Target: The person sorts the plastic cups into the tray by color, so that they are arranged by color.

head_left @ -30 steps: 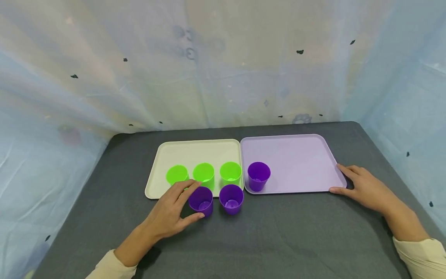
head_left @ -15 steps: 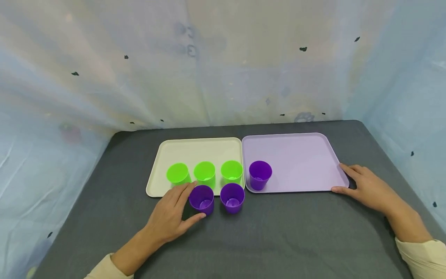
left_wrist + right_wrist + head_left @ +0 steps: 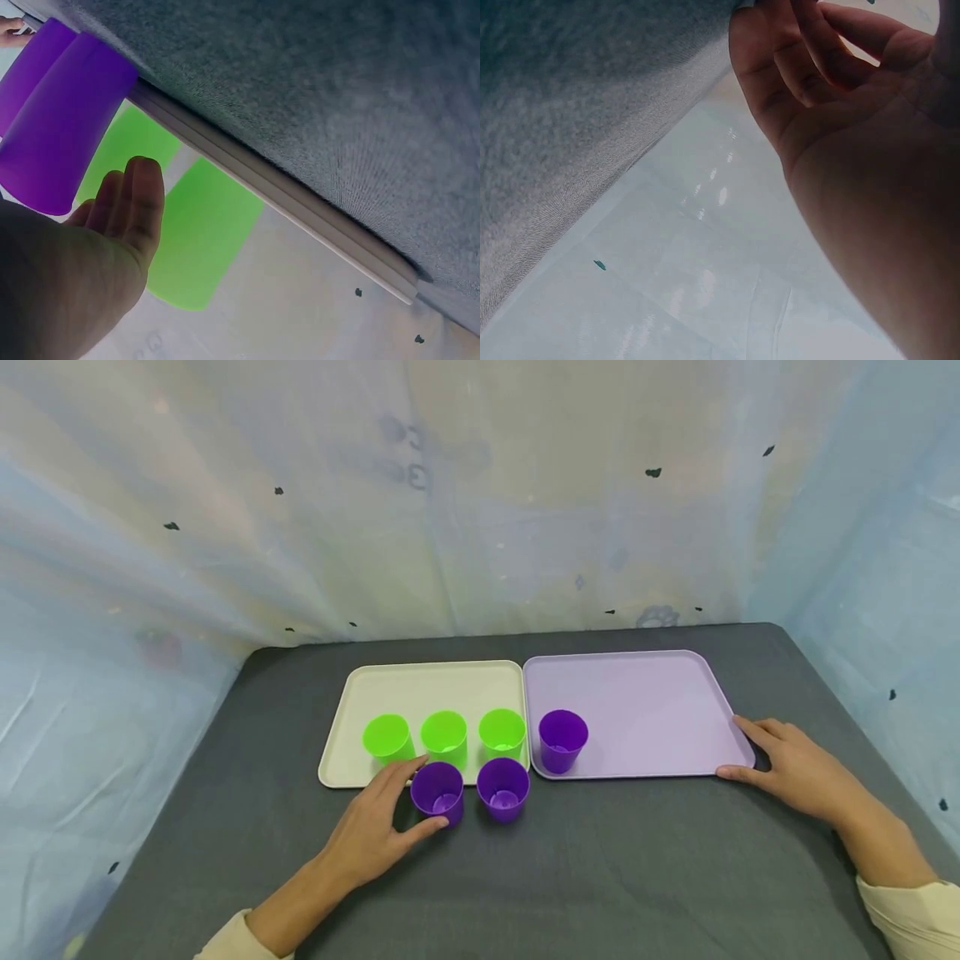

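In the head view, my left hand (image 3: 371, 827) is spread around the left purple cup (image 3: 438, 793), thumb at its near side and fingers by its far left rim. In the left wrist view its fingers (image 3: 146, 202) are fairly straight. Another purple cup (image 3: 503, 789) stands just right of it. My right hand (image 3: 802, 772) holds the near right corner of the lilac tray (image 3: 660, 710) between thumb and fingers; the right wrist view shows its fingers (image 3: 761, 67) bent, the tray out of sight there. A third purple cup (image 3: 562, 742) stands on that tray's left end.
A cream tray (image 3: 435, 681) adjoins the lilac one on the left. Along its front stand three green cups (image 3: 387, 739), upright. The table has a dark grey cloth (image 3: 585, 868). Pale hanging sheets (image 3: 480, 527) enclose the back and sides.
Both hands keep their places at the purple cup and the tray corner. The head view has shifted slightly, moving everything a little to the right in it.
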Action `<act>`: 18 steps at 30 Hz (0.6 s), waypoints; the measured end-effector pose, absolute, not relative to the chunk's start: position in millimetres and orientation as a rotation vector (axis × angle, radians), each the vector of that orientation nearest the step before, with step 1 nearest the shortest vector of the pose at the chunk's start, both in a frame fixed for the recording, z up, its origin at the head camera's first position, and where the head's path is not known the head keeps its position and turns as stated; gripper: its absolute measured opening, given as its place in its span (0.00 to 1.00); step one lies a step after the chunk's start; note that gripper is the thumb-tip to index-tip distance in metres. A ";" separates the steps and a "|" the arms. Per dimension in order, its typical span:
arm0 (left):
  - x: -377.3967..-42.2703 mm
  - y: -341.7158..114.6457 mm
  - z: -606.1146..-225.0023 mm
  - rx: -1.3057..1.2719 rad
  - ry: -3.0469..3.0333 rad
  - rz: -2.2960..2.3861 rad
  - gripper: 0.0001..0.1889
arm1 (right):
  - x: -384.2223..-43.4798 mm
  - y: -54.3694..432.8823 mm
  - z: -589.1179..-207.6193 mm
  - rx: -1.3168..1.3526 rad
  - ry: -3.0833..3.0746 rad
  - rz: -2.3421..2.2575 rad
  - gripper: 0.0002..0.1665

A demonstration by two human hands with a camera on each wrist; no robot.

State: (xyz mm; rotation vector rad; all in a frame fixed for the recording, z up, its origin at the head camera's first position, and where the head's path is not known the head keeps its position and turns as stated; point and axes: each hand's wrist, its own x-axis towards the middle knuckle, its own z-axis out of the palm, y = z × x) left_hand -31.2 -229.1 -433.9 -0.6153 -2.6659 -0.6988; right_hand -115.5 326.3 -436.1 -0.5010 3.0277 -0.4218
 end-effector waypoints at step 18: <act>-31.7 -226.7 -433.1 -0.645 -2.653 -0.750 0.40 | -114.8 325.9 -437.1 -0.498 3.034 -0.416 0.56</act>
